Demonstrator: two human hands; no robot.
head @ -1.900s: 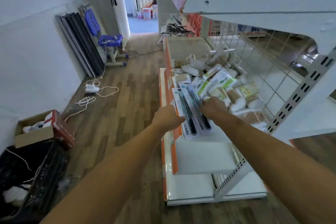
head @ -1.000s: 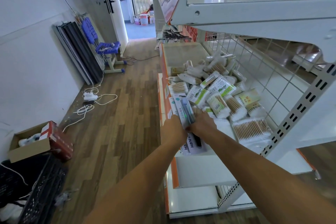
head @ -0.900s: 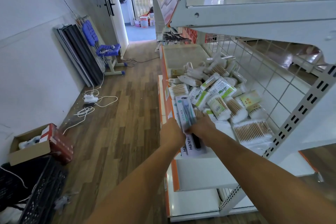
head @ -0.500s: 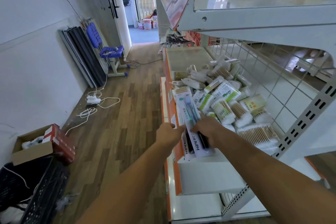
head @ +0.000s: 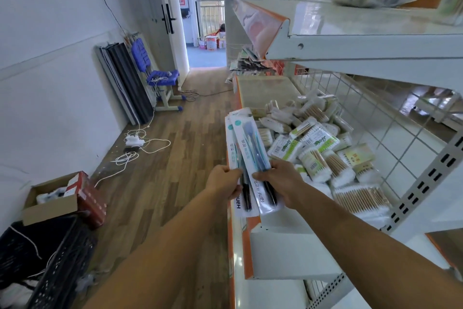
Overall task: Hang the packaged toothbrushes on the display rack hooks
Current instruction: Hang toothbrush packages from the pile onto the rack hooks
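Note:
A small stack of long white toothbrush packages (head: 246, 148) with blue and black brushes is held up in front of me, above the front edge of the white shelf (head: 283, 251). My left hand (head: 224, 182) grips the stack's left edge near the bottom. My right hand (head: 279, 181) grips the front package on its right side. The packages fan slightly, tops pointing away from me. A wire grid back panel (head: 375, 123) of the rack stands to the right. Farther along the rack, packets hang on hooks (head: 246, 64).
Several bags of cotton swabs (head: 315, 153) are piled on the shelf. An upper shelf (head: 350, 40) overhangs at the right. On the wooden floor at left lie a cardboard box (head: 55, 198), a black crate (head: 45, 263), cables with a power strip (head: 134, 142) and a blue chair (head: 160, 78).
Both hands have lifted the toothbrush packages off the shelf and raised them toward me; the stack now stands more upright and fanned. The view has tilted upward.

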